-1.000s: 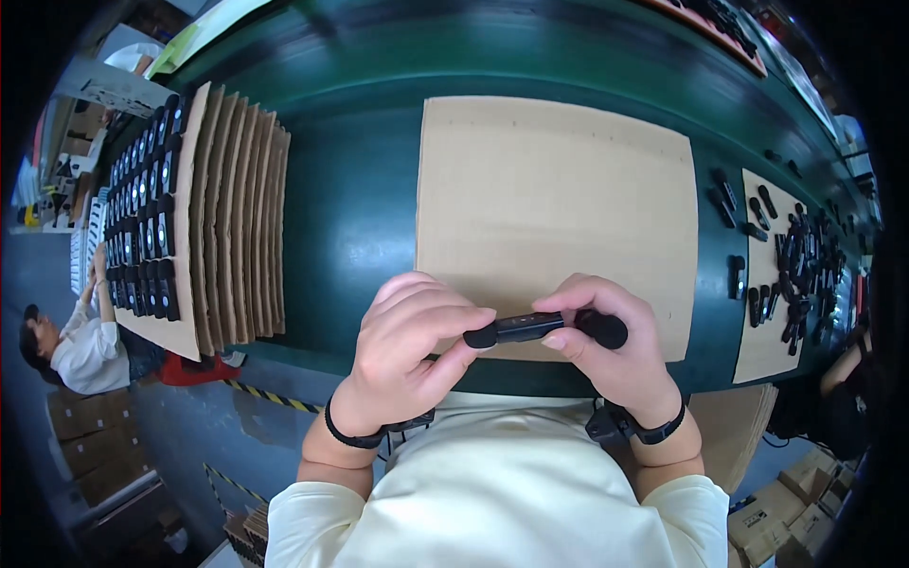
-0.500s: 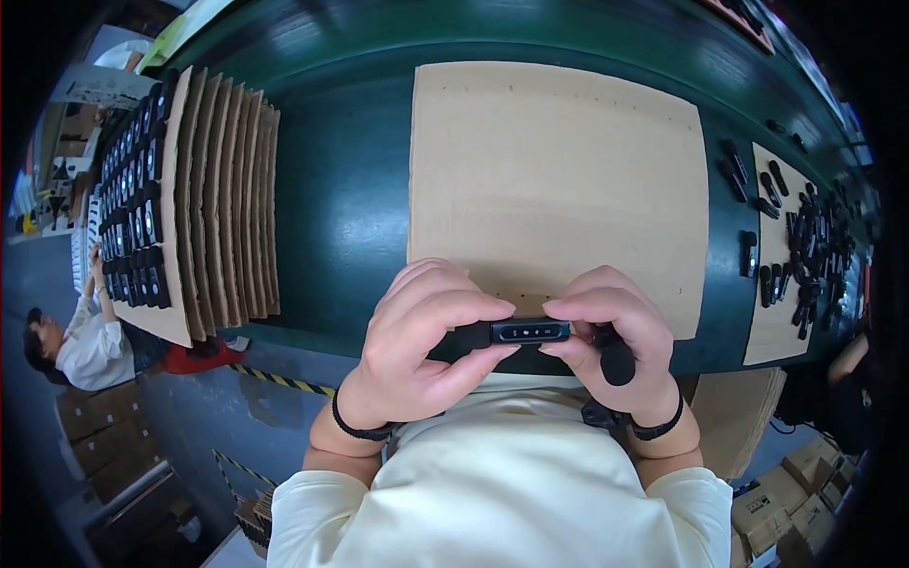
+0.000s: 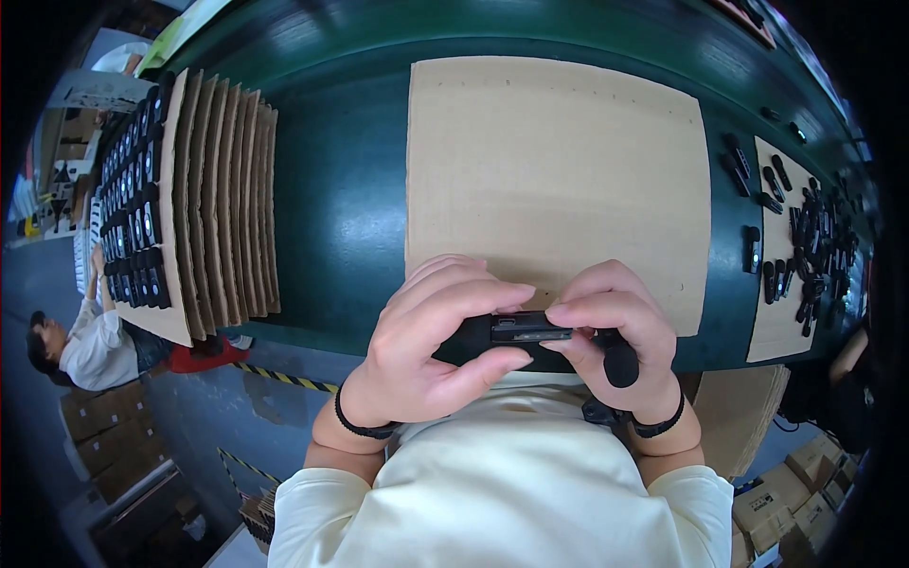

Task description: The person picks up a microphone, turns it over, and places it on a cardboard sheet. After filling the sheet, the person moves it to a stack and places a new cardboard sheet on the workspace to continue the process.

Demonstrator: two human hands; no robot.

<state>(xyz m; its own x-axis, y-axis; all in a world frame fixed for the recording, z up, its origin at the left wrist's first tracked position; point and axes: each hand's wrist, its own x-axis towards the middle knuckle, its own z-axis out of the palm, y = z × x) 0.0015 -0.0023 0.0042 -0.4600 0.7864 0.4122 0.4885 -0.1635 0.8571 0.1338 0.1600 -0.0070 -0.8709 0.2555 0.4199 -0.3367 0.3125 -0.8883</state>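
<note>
I read all clock positions from the centre of the head view, with 12 at the far side. The green tabletop (image 3: 341, 189) spans the work area. On it, between 1 and 2 o'clock, a large cardboard sheet (image 3: 559, 170) lies flat, with small marks along its far edge. Between 9 and 10 o'clock I see a cardboard stack (image 3: 232, 204) of spaced layers; its outer layer carries rows of black units (image 3: 133, 218). At 3 o'clock, a narrower cardboard sheet (image 3: 769, 331) supports a heap of loose units (image 3: 819, 232). Further units lie directly on the tabletop between the two sheets.

The left hand (image 3: 426, 336) is at 7 o'clock. Its grip curls around the left end of the black device (image 3: 532, 328), thumb and index fingertips apart; I cannot tell whether its partly hidden fingers clamp the device. The right hand (image 3: 625, 317) is between 3 and 4 o'clock. Its grip is clamped on the device's right end, index finger above and thumb below.

The black device is at 4 o'clock, roughly level between both hands, by the large sheet's near edge. A rounded black piece (image 3: 621, 362) protrudes from the right palm, also toward 4 o'clock.
</note>
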